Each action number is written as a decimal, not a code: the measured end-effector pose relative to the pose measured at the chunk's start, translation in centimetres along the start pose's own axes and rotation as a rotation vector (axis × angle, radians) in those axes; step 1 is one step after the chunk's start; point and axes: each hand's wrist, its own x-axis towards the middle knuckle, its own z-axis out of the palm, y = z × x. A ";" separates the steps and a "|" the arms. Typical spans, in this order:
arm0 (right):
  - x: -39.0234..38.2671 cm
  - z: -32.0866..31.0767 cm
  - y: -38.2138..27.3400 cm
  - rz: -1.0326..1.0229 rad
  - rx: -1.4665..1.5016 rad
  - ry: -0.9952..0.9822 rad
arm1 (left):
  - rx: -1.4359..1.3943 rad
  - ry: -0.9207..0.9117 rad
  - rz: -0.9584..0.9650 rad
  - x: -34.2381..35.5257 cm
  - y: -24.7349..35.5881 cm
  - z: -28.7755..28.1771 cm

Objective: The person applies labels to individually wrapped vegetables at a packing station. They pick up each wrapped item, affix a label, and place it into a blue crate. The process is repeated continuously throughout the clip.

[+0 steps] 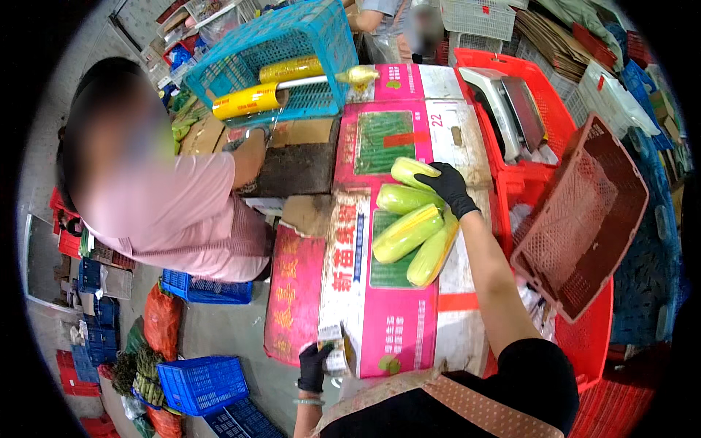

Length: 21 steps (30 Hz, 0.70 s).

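Note:
Several pale green corn cobs in their husks (406, 232) lie fanned out on the pink and white cardboard boxes (409, 321) in front of me. My right hand (447, 188), in a black glove, reaches over the far end of the group, its fingers closed on the end of the farthest corn cob (409, 171). Down by the near left edge of the boxes, my left hand (314, 366), also gloved in black, grips a strip of printed labels (335, 352). Its fingertips are partly hidden by the strip.
A tipped blue crate (307, 44) holds yellow film rolls (248, 101). At left stands a person in pink (175, 204), a gloved hand near the film. Red crates (591, 343), a scale (504, 117) and a tilted brown basket (584, 219) line the right. Blue crates (204, 383) sit on the floor.

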 end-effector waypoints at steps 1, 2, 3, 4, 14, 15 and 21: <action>-1.3 1.0 0.2 0.024 0.033 0.054 | 0.006 0.009 0.029 -0.1 -0.6 -0.5; -2.6 1.5 0.6 0.051 0.054 0.117 | -0.025 -0.001 0.029 -0.3 -0.3 -0.2; -4.0 1.9 1.0 0.076 0.074 0.178 | -0.058 -0.008 0.029 -0.3 0.2 0.3; -6.0 1.2 -1.8 0.079 0.112 0.132 | -0.069 -0.006 0.021 -0.5 0.3 0.1; -16.7 2.2 4.7 0.235 0.444 0.122 | -0.244 -0.180 0.080 -4.7 -1.4 -1.1; -18.4 2.2 5.9 0.152 0.290 0.103 | -0.192 -0.188 0.062 -5.4 -1.1 -1.0; -33.0 3.2 -0.4 0.295 0.334 -0.161 | -0.228 -0.232 0.062 -6.6 -1.2 -1.1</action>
